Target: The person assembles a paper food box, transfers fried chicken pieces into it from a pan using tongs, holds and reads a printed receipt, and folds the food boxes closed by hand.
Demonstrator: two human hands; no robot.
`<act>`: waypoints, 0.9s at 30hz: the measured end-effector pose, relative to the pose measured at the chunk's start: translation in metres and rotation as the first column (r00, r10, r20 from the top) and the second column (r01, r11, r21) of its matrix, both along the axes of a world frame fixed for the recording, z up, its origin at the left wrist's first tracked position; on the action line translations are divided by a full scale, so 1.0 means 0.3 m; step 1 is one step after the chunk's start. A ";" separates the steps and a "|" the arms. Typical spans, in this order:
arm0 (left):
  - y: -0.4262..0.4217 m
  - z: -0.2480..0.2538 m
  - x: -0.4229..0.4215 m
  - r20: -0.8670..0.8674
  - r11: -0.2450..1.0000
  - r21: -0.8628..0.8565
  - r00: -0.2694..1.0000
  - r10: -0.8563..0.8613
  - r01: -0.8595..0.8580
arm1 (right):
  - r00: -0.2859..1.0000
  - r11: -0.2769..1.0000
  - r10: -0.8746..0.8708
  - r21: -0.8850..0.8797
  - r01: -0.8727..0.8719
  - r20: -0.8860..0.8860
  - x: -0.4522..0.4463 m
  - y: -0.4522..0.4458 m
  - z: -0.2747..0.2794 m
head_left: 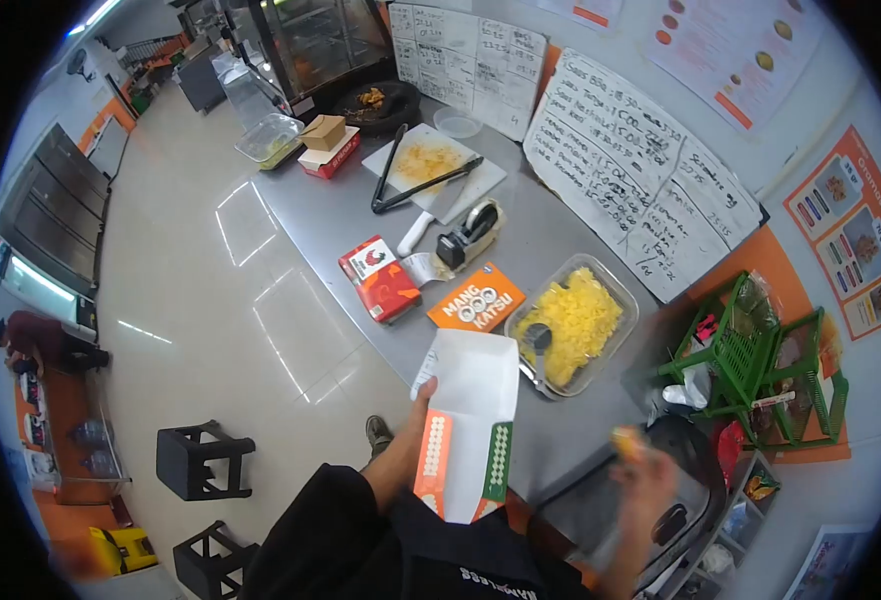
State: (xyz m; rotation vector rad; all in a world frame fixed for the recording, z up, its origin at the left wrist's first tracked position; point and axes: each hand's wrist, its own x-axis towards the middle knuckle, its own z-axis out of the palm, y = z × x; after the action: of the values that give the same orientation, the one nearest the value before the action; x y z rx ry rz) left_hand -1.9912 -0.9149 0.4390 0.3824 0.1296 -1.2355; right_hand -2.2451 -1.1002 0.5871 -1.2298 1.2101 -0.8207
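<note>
My left hand (412, 435) is closed on the side of an open paper food box (472, 385), white inside with orange and green printed flaps. The inside of the box shows bare. My right hand (645, 490), smeared by motion, grips a small yellow-orange thing (628, 442) too blurred to name. Below that hand lies a dark rectangular tray (600, 490), partly covered by the arm. Just beyond the food box stands a clear container (628, 300) of yellow shredded food (585, 315), with a dark spoon (537, 340) resting in it.
On the steel counter (330, 215) are an orange "Mang Katsu" box (476, 298), a red box (380, 278), a tape dispenser (468, 237), black tongs (425, 185) and a cutting board (480, 185). Green baskets (730, 345) hang right. Black stools (205, 460) and another person (45, 345) are left.
</note>
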 end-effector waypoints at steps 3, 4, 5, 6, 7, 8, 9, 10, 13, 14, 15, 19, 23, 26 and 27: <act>0.152 0.021 0.102 0.029 0.999 -0.050 0.999 0.017 -0.016 | 0.964 0.949 0.219 0.199 -0.246 0.148 0.412 0.272 -0.261; 0.223 0.024 0.153 0.044 0.998 -0.053 0.998 0.035 -0.033 | 0.957 0.943 0.277 0.167 -0.288 0.086 0.531 0.360 -0.331; 0.297 0.035 0.218 0.063 0.997 -0.054 0.997 0.054 -0.051 | 0.943 0.934 0.331 0.135 -0.331 0.022 0.650 0.444 -0.391; 0.373 0.041 0.288 0.072 0.996 -0.050 0.994 0.079 -0.075 | 0.934 0.920 0.348 0.160 -0.357 0.082 0.765 0.525 -0.449; 0.450 0.047 0.356 0.089 0.993 -0.045 0.990 0.113 -0.109 | 0.922 0.904 0.364 0.186 -0.384 0.135 0.866 0.609 -0.455; 0.522 0.054 0.428 0.099 0.988 -0.042 0.984 0.149 -0.146 | 0.908 0.875 0.411 0.244 -0.418 0.080 0.956 0.674 -0.444; 0.596 0.062 0.497 0.115 0.981 -0.033 0.974 0.193 -0.191 | 0.880 0.836 0.457 0.275 -0.475 0.129 1.039 0.735 -0.464; 0.667 0.067 0.558 0.127 0.971 -0.027 0.963 0.238 -0.237 | 0.848 0.792 0.496 0.303 -0.530 0.185 1.114 0.787 -0.479; 0.849 0.085 0.722 0.169 0.930 0.008 0.917 0.361 -0.368 | 0.661 0.605 0.729 0.284 -0.743 0.177 1.329 0.889 -0.415; 0.893 0.084 0.769 0.175 0.913 0.016 0.900 0.399 -0.408 | 0.606 0.552 0.775 0.278 -0.786 0.178 1.403 0.892 -0.388; 0.927 0.078 0.817 0.180 0.895 0.024 0.882 0.435 -0.446 | 0.548 0.495 0.818 0.272 -0.825 0.175 1.475 0.878 -0.364; 1.006 0.040 1.020 0.196 0.826 0.075 0.821 0.537 -0.558 | 0.663 0.634 0.709 -0.196 -0.748 -0.240 1.808 0.646 -0.491; 1.044 -0.008 1.273 0.275 0.769 0.212 0.792 0.545 -0.603 | 0.844 0.738 0.201 -0.489 -0.464 -0.498 2.239 0.276 -0.637; 1.035 -0.013 1.493 0.317 0.729 0.238 0.761 0.566 -0.641 | 0.731 0.866 0.037 -0.343 -0.363 -0.681 2.464 0.192 -0.619; 1.041 -0.001 1.555 0.331 0.713 0.258 0.753 0.569 -0.652 | 0.680 0.906 0.028 -0.269 -0.326 -0.733 2.517 0.187 -0.618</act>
State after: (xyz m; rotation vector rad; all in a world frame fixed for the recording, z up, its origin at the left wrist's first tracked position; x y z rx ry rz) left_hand -1.5246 -0.6027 0.4386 0.7332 0.2651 -0.4816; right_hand -1.4901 -1.0441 0.4016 -2.0936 1.5456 -0.4169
